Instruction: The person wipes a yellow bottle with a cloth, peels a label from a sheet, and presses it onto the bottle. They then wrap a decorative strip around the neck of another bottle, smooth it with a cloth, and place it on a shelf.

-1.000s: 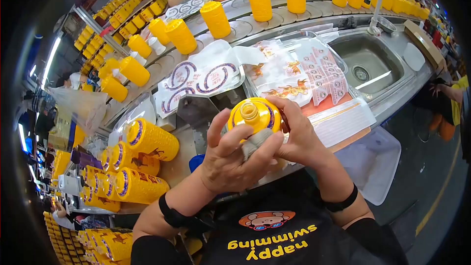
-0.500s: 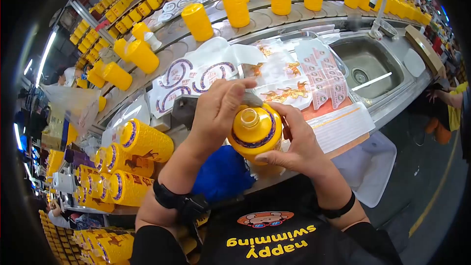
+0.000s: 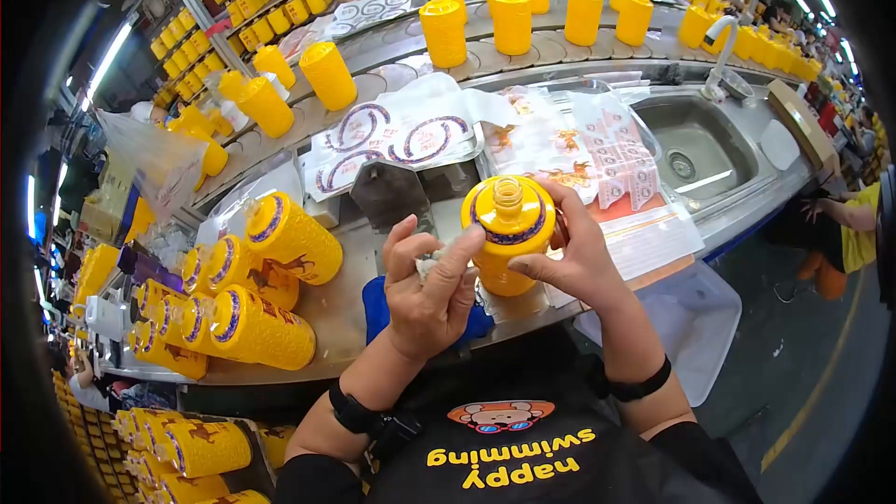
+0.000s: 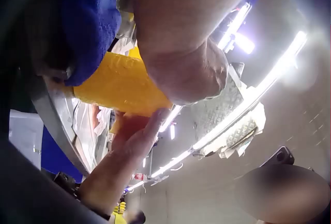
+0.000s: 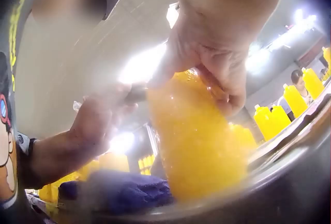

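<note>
My right hand (image 3: pixel 583 247) grips a yellow bottle (image 3: pixel 509 266) by its side, thumb in front and fingers behind. The bottle stands nearly upright, its clear neck uncapped, a purple patterned band round its shoulder. My left hand (image 3: pixel 429 294) is on the bottle's left, index fingertip right at the band. Between its curled fingers sits a small crumpled grey cloth (image 3: pixel 427 266), mostly hidden. In the right wrist view the bottle (image 5: pixel 196 141) hangs under the gripping fingers, with the left hand (image 5: pixel 98 118) beside it. A blue cloth (image 3: pixel 376 308) lies beneath the left hand.
Labelled yellow bottles (image 3: pixel 294 238) lie stacked at left. Behind the work spot are sheets of curved purple labels (image 3: pixel 434 135) and orange horse decals (image 3: pixel 565 168). A conveyor (image 3: pixel 392 79) carries more bottles past. A sink (image 3: pixel 700 145) is at right, a white bin (image 3: pixel 691 317) below the counter.
My left hand has come back from the bottle's far left side toward me, its index finger now at the band. The right hand keeps its grip, and the bottle stands more upright.
</note>
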Demonstrator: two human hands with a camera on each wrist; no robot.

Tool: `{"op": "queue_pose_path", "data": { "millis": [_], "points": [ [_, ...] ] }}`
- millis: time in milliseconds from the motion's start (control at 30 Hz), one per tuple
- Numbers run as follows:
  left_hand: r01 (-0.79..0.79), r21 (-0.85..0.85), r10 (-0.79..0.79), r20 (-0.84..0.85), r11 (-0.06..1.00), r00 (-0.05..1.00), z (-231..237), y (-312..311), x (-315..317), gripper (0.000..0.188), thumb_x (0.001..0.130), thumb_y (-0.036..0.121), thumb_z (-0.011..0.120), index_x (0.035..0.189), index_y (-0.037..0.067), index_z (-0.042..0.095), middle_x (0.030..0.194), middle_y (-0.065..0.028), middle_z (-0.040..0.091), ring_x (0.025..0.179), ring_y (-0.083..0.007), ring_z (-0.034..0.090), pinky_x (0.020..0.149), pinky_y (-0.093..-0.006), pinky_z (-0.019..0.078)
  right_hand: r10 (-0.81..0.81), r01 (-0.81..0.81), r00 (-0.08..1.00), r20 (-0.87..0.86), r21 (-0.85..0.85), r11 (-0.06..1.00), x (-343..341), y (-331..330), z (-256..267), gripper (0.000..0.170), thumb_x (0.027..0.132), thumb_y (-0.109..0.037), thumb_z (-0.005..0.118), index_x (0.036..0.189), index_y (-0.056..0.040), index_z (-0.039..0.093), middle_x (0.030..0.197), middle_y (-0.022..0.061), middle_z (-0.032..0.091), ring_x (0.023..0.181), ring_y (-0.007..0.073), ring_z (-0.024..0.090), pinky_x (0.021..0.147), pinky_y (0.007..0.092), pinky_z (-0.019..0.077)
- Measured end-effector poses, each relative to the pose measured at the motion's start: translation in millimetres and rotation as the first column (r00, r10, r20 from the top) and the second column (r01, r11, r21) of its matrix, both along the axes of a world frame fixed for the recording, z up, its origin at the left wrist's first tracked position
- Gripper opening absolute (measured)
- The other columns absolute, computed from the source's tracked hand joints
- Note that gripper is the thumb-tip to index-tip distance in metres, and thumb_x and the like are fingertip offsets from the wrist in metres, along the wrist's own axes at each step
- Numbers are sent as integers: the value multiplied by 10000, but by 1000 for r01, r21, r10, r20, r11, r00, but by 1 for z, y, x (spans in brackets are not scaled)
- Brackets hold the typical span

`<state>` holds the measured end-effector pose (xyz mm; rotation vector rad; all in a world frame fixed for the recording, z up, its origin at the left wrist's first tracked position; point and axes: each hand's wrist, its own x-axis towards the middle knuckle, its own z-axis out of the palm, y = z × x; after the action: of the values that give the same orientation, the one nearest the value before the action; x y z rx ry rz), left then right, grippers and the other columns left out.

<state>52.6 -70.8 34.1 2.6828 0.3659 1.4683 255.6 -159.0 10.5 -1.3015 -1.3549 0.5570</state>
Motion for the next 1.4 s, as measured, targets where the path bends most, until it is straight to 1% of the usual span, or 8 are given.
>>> {"op": "queue_pose_path", "data": {
  "millis": [167,367,633,900,1067,1167,1300,1400],
  "points": [
    [34,92,-35,5,995,999,-7,-6,4,282,842,60,610,1113,55,688,986,-60,681,839,-231,550,1029,-470,387,18,-17,1000,-9,38,999,-3,6,-7,846,738,-104,819,1408,-22,309,1281,121,505,1173,200,542,976,339,468],
    [48,151,-46,-18,987,999,-5,-17,19,294,844,108,620,1130,60,667,967,-71,614,937,-257,524,1010,-522,394,-100,87,988,122,106,991,-3,6,-8,797,744,-305,815,1344,5,392,1247,159,491,1209,260,480,1055,364,364],
    [77,254,-27,-192,964,981,37,-24,47,255,863,170,597,1081,52,656,873,-123,634,985,-279,539,1084,-513,296,-169,167,984,48,45,985,-7,7,-6,801,679,-315,802,1336,-47,430,1288,184,490,1229,347,444,1070,417,346],
    [82,277,17,-336,957,942,73,-8,82,275,947,237,488,944,35,674,693,-138,597,925,-294,568,1091,-490,282,-215,186,969,119,219,958,-4,15,-20,785,646,-305,830,1294,-73,452,1220,183,507,1170,355,454,1040,416,362],
    [131,-69,-148,-421,989,895,79,32,86,337,985,234,433,890,-10,645,817,-149,622,862,-294,568,961,-390,375,-187,162,974,125,190,968,-6,5,-9,904,636,-391,848,1319,0,403,1222,189,481,1166,353,454,1041,410,353],
    [146,-547,-290,-186,824,939,62,46,77,374,1012,253,398,926,-11,649,857,-125,632,901,-238,581,886,-332,415,-205,174,971,123,224,959,-8,7,-12,908,642,-396,838,1326,1,392,1230,194,475,1175,351,449,1050,418,345],
    [170,-720,-149,93,673,984,23,60,52,415,1043,273,343,1057,-42,613,1019,-108,618,971,-188,569,887,-306,429,-165,151,984,74,167,974,-8,3,-7,907,658,-417,818,1330,-1,373,1249,198,463,1199,361,434,1079,418,324],
    [150,-707,-84,128,692,988,18,34,38,409,1048,257,331,1141,-51,583,1081,-130,604,1032,-207,560,944,-317,414,-148,139,988,54,142,980,-8,1,-4,911,659,-423,817,1332,-5,368,1252,203,457,1208,362,426,1080,424,323]
  ]
}}
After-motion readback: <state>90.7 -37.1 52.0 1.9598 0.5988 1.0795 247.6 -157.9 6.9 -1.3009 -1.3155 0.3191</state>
